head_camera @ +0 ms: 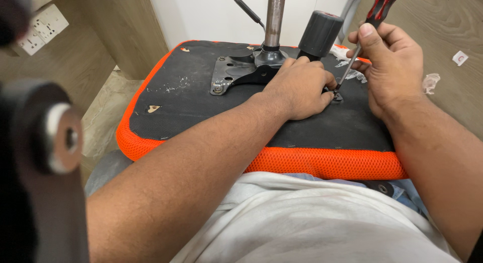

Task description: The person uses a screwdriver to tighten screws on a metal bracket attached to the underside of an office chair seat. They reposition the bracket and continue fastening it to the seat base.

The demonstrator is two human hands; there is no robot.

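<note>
Screwdriver [363,39] with the red and black handle is up in the right hand [390,66], fingers wrapped tight around the lower handle and shaft, thumb pressed on top. The metal shaft angles down and to the left, and its tip lands on a small dark screw spot [336,96] on the underside of the chair seat [211,99]. So the tool sits right between the two hands, tip basically touching the left hand's fingertips.

Left hand [298,87] is lying palm down on the seat bottom, fingers curled in and pressed together right at that screw spot, looks like it's steadying whatever little part is there, but I can't tell exactly what's under the fingers.

The seat is flipped upside down, black fabric underside with a bright orange mesh edge [322,162] all round, and it's resting against the person's lap. A dark metal mounting plate [236,71] is bolted in the middle, with the steel gas lift column [274,19] sticking up out of it and a black lever [249,11] beside it. A grey cylindrical knob [319,34] sits just behind the left hand. A few bits of white torn plastic [431,83] lie around.

Room-wise: wood-look floor on the right, a wooden cabinet side [131,26] on the left, white wall sockets [40,29] top left, and a blurry black part [45,162] close to the camera.
</note>
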